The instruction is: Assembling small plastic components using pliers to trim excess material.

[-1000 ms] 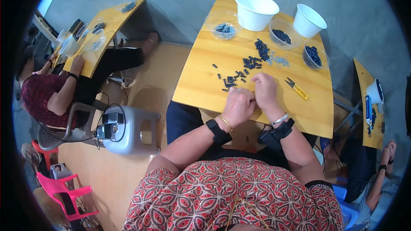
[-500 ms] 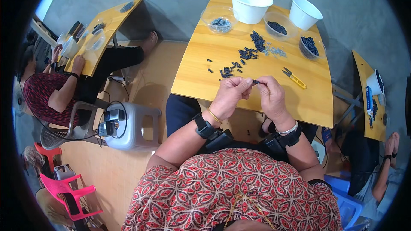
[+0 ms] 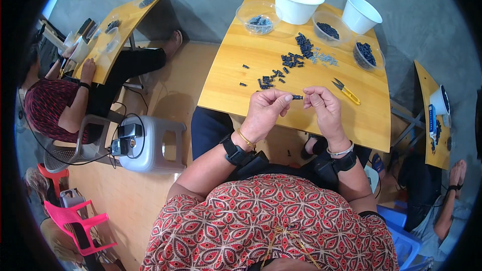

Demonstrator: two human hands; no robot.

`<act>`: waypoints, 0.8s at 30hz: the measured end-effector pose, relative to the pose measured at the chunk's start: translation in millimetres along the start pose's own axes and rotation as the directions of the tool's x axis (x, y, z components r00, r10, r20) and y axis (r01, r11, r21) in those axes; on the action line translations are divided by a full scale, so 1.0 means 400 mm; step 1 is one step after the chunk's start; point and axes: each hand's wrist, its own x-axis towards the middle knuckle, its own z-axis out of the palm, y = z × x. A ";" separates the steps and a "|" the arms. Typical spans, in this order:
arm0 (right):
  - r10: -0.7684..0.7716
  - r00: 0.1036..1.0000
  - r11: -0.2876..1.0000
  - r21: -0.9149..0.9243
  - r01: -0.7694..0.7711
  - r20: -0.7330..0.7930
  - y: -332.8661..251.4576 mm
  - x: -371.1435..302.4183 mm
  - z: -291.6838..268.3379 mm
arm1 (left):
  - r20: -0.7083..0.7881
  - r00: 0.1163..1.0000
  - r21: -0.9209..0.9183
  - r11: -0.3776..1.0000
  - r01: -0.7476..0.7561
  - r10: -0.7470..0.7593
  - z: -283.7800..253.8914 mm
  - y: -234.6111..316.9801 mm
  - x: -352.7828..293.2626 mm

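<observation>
floor: grey concrete floor (image 3: 211, 0) meeting wooden boards (image 3: 165, 80) | furniture: yellow wooden tabletop (image 3: 241, 85) standing centre, second tabletop (image 3: 125, 20) left, grey plastic stool (image 3: 160, 145), pink chair (image 3: 80, 221) | light: daylight falling evenly

White bowls (image 3: 297, 1), yellow snips (image 3: 346, 91), perhaps.

We are wearing a short-sleeved red top printed with a cream and dark petal-and-circle pattern, and dark trousers are showing beneath it. We are wearing a black strapped wrist device just behind the left hand (image 3: 264, 113), with a thin gold bangle lying closer to the hand. Behind the right hand (image 3: 324, 110) we are wearing a silver bangle and a matching black strapped device.
</observation>
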 end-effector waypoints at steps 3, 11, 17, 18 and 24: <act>-0.048 0.999 0.993 -0.104 0.047 -0.002 -0.006 0.000 0.015 | 0.005 1.000 -0.016 1.000 0.024 -0.024 -0.006 0.002 0.002; -0.190 0.980 0.873 -0.445 0.197 0.061 -0.024 0.022 0.001 | -0.077 0.997 0.201 0.979 0.018 -0.003 -0.046 0.018 0.006; -0.391 0.881 0.637 -0.770 0.049 -0.267 -0.062 0.150 -0.318 | -0.008 0.977 0.997 0.077 -0.009 0.215 -0.182 0.067 -0.002; -0.451 0.845 0.585 -0.810 0.038 -0.287 -0.070 0.186 -0.376 | -0.011 0.976 0.997 0.076 -0.006 0.218 -0.182 0.062 -0.003; -0.532 0.846 0.053 -0.999 0.004 -0.025 -0.015 0.346 -0.545 | 0.063 0.985 0.970 -0.244 -0.023 0.158 -0.184 0.024 0.046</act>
